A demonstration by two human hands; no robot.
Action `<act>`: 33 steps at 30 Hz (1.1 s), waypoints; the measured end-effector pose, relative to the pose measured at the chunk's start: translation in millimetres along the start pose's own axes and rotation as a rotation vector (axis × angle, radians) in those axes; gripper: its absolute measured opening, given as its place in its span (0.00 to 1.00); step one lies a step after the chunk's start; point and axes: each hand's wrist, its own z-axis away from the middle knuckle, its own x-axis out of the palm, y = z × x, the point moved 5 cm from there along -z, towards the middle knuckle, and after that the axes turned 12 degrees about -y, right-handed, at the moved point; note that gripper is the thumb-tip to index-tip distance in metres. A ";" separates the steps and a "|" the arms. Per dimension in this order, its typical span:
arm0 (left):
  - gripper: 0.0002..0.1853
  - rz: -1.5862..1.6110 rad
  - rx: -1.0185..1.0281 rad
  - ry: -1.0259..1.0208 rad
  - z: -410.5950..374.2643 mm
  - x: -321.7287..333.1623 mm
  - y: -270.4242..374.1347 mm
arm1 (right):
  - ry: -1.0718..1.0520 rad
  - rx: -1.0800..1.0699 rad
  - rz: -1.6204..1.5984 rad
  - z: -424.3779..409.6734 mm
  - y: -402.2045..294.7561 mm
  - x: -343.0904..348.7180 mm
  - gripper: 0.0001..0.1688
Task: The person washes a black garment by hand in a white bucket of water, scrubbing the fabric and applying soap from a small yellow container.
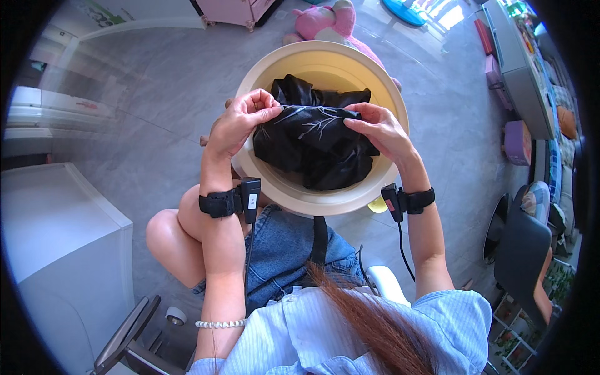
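A black cloth garment (309, 150) with a pale branch-like print lies bunched in a cream plastic basin (323, 206) in front of me. My left hand (239, 122) pinches the upper left end of a stretched fold between thumb and fingers. At the right end of that same fold, my right hand (379, 126) grips the cloth between thumb and fingertips. The fold runs nearly straight between both hands, over the basin. More dark cloth rises behind it inside the basin. Some water seems to stand around the fabric, though its depth is unclear.
A pink plush toy (318, 23) lies on the grey floor (154, 93) beyond the basin. To the left stands a white cabinet (70, 225). On the right are a dark chair (522, 253), a purple box (517, 143) and a long low cabinet (527, 89). Cables hang from both wrist-strapped devices.
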 end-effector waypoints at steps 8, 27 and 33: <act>0.07 -0.027 -0.032 0.052 0.9 0.7 0.6 | 0.183 0.056 -0.075 -2.2 17.1 -15.5 0.21; 0.09 -0.131 -0.062 0.058 -8.7 3.0 -13.0 | 0.114 -0.038 -0.425 -12.1 15.1 3.3 0.12; 0.09 -0.221 -0.083 0.094 -15.9 4.9 -16.4 | 0.139 -0.104 -0.503 -14.1 9.4 10.0 0.10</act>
